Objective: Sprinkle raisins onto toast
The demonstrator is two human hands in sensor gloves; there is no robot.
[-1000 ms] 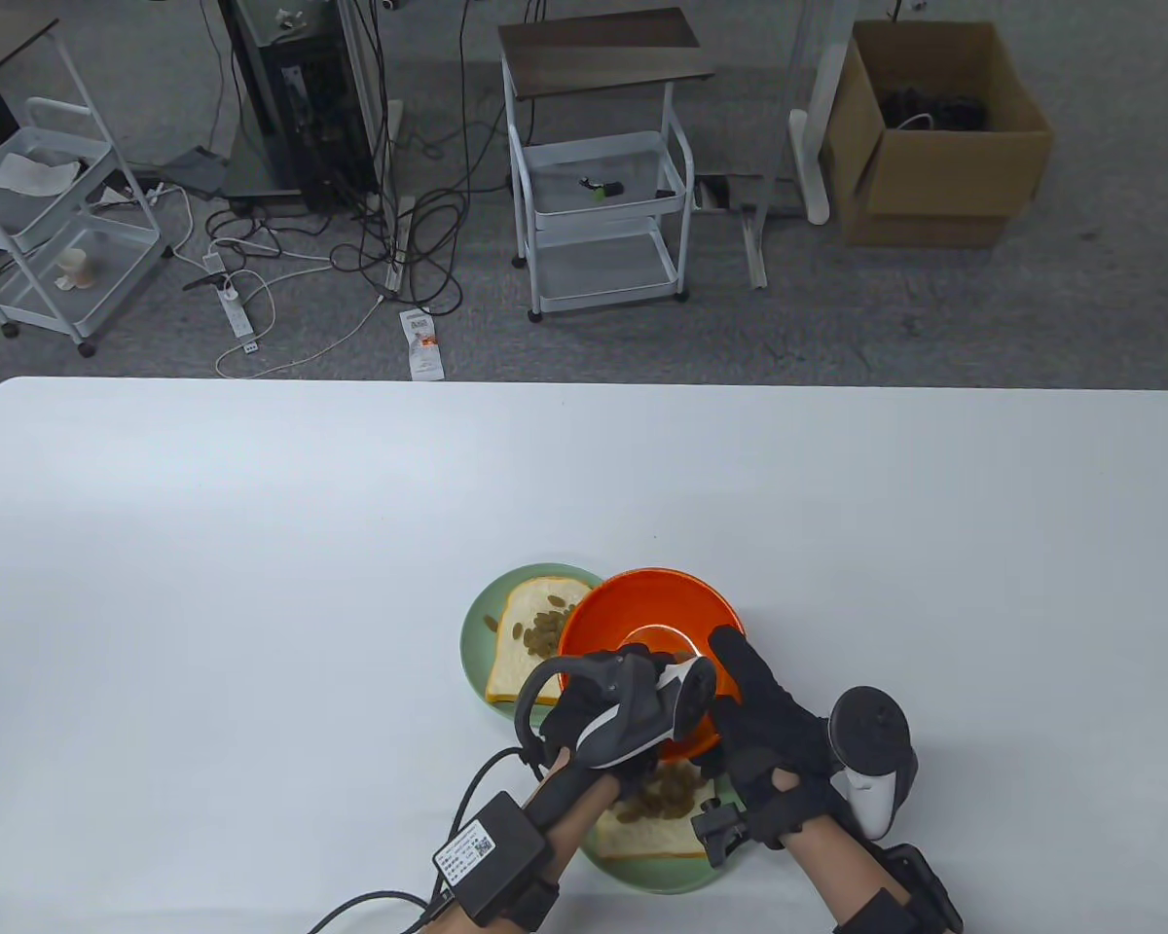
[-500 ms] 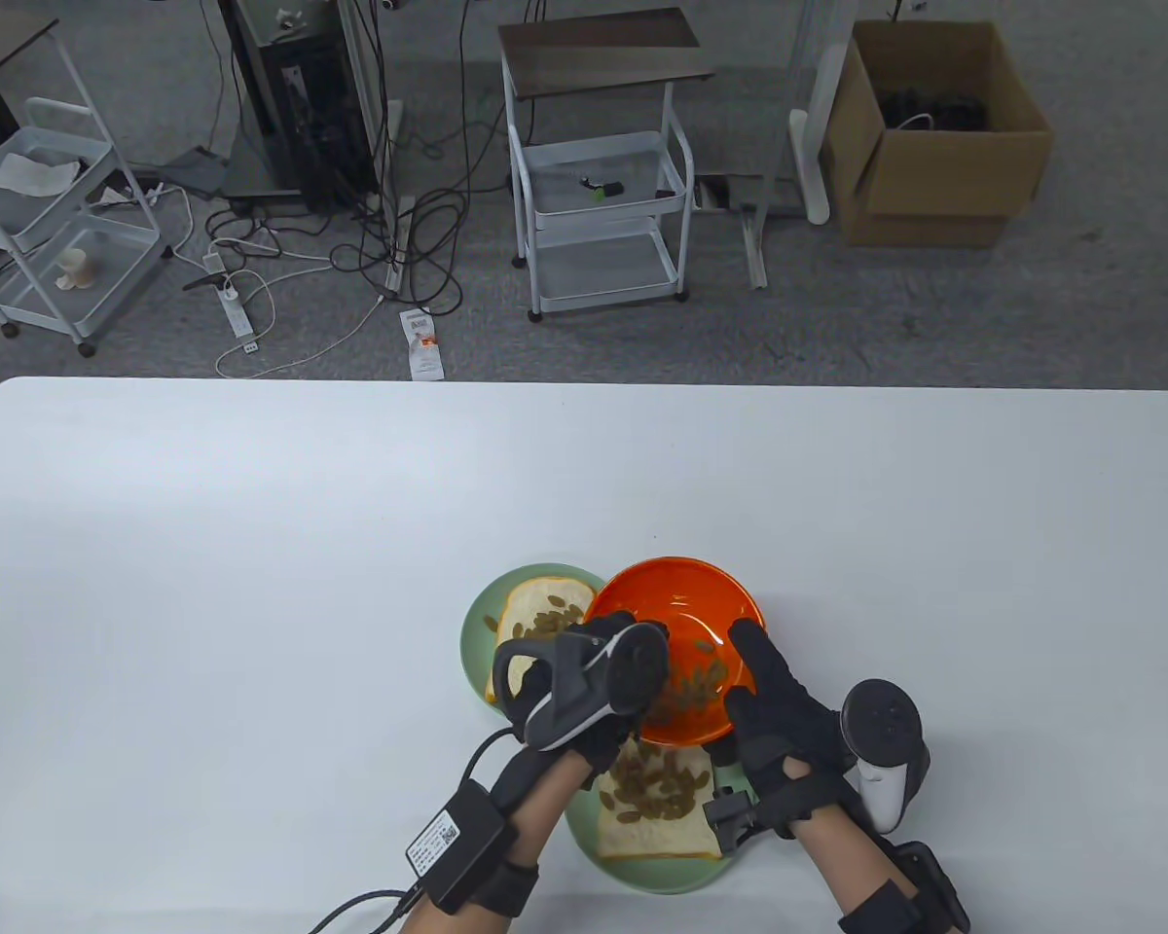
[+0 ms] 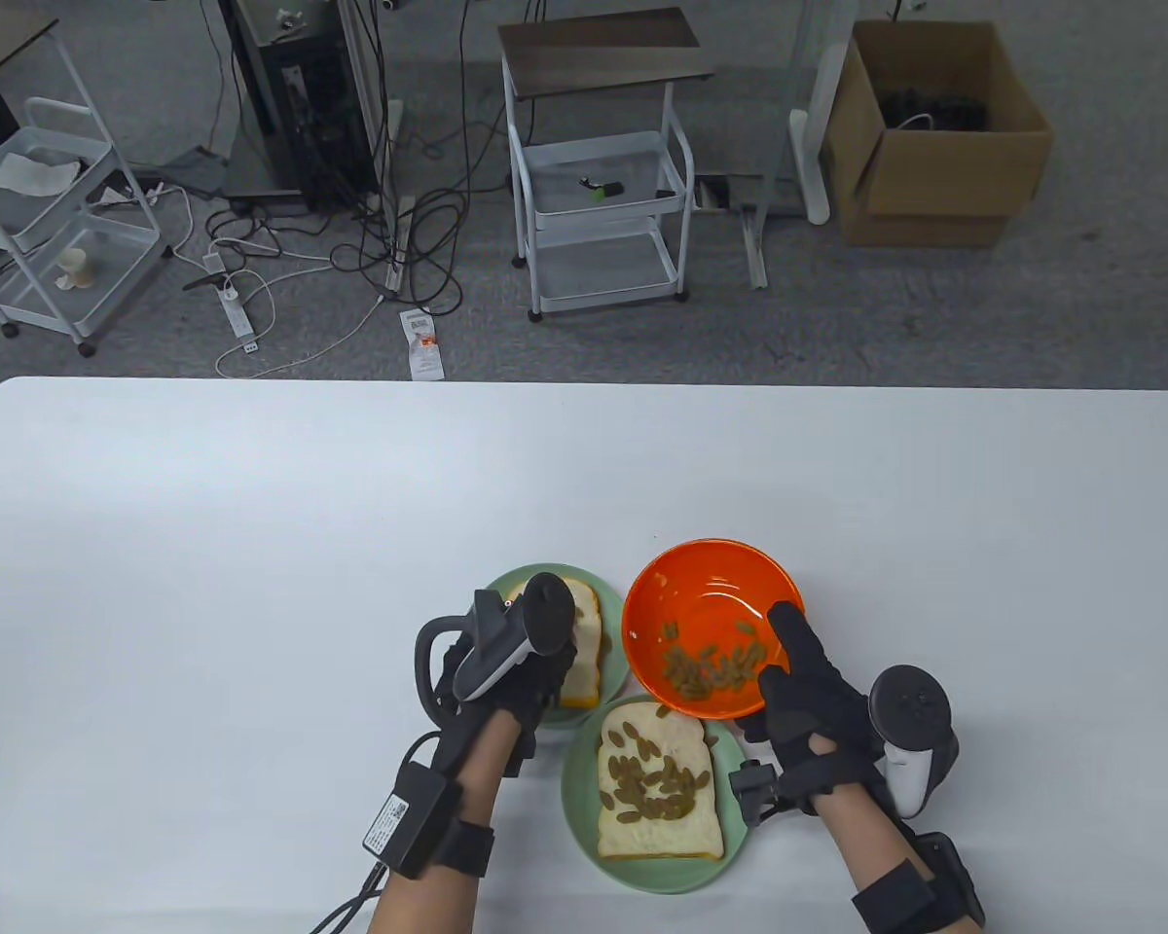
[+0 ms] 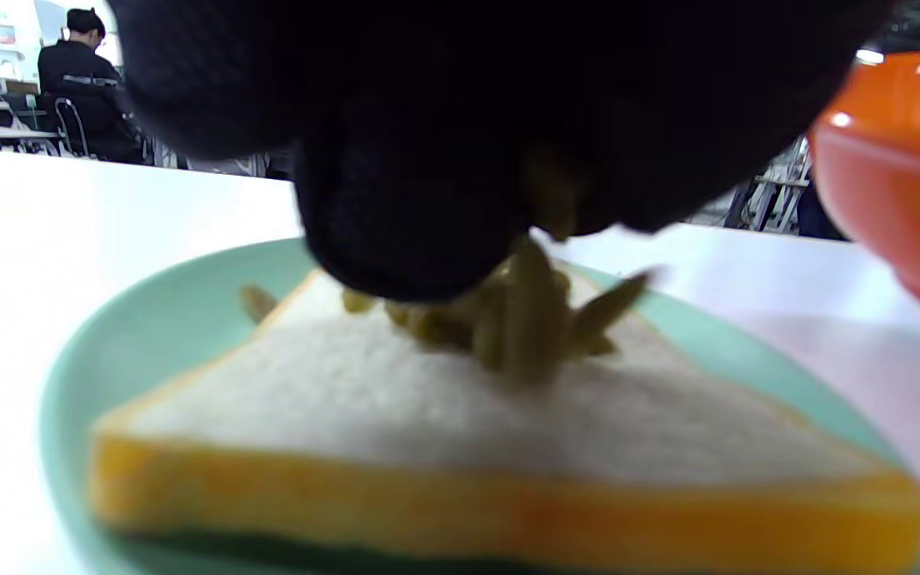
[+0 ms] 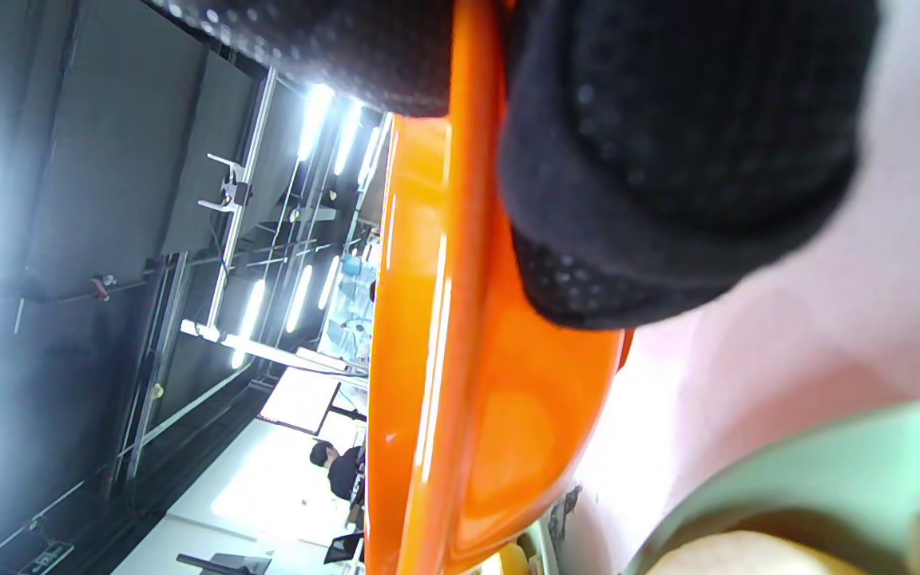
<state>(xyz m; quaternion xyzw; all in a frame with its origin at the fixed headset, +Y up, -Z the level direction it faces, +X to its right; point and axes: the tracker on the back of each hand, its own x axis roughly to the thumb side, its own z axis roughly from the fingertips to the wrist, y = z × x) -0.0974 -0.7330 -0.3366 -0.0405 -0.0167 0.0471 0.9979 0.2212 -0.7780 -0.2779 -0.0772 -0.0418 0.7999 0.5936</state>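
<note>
An orange bowl (image 3: 711, 593) holds raisins (image 3: 706, 666) and is held above the table. My right hand (image 3: 788, 662) grips its near right rim, with the thumb inside; the bowl (image 5: 444, 359) fills the right wrist view. My left hand (image 3: 545, 671) is over the far toast (image 3: 584, 642) on a green plate (image 3: 506, 593). In the left wrist view its bunched fingertips (image 4: 396, 239) pinch raisins (image 4: 524, 319) just above that toast (image 4: 508, 415). The near toast (image 3: 657, 788), covered with raisins, lies on a second green plate (image 3: 642, 866).
The two plates and the bowl sit close together near the front edge of the white table (image 3: 253, 545). Behind the table, carts, cables and a cardboard box stand on the floor.
The bowl moved right and away and was tipped level, which uncovered the near toast. My left hand moved left from the bowl to the far toast with raisins.
</note>
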